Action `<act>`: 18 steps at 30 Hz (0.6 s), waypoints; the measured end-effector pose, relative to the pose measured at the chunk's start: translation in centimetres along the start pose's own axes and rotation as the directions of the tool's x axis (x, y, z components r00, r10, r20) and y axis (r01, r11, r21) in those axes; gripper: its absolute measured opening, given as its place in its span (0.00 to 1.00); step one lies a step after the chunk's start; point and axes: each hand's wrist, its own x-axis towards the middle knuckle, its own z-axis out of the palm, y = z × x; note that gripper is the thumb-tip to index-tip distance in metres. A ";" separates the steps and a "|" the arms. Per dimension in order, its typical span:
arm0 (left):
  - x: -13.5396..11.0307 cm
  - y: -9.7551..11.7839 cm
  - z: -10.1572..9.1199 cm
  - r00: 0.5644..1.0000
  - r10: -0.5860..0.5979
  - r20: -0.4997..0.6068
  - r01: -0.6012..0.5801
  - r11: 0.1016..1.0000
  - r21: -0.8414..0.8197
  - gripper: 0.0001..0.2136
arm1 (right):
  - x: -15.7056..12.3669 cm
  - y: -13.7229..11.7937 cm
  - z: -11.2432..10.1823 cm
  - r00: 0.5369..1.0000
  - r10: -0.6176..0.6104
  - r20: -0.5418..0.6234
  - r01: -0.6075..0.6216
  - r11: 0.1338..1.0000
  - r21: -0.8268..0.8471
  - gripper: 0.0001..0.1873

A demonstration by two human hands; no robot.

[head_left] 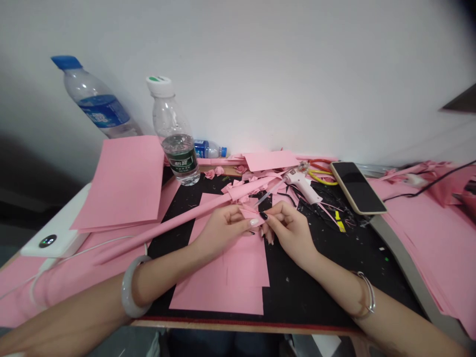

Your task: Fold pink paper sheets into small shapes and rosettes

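A small folded piece of pink paper (250, 214) is pinched between both hands, over the middle of the black mat. My left hand (225, 227) grips its left side, thumb on top. At its right edge, the thumb and finger of my right hand (288, 228) press together on the paper. Beneath the hands lie flat pink sheets (223, 292) with a few creases or lines. A long rolled pink paper tube (178, 218) slants behind my left hand. Just beyond my right hand rests a white glue gun (303, 186), with pink scraps (238, 188) around it.
Two upright bottles, one blue-labelled (98, 106) and one green-labelled (178, 144), stand at the back left. A white power bank (55, 238) lies left, partly under pink card (122, 178). A phone (357, 187) and stacked pink paper (435, 238) are at right. The wall (260, 74) rises behind.
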 end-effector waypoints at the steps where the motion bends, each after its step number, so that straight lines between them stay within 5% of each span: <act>1: 0.0 0.0 0.0 1.000 0.004 0.005 -0.004 1.000 0.018 0.05 | 0.0 0.0 0.0 1.000 0.004 0.007 -0.004 1.000 0.008 0.10; 12: -0.4 0.8 -0.6 0.982 0.188 -0.035 -0.162 0.914 0.371 0.08 | 0.3 0.5 0.0 0.989 0.082 0.120 -0.081 0.997 -0.013 0.12; 18: -0.4 0.3 -0.5 0.986 0.159 0.059 -0.169 0.916 0.365 0.07 | 0.3 0.1 -0.4 0.970 -0.037 0.241 0.125 0.924 -0.361 0.10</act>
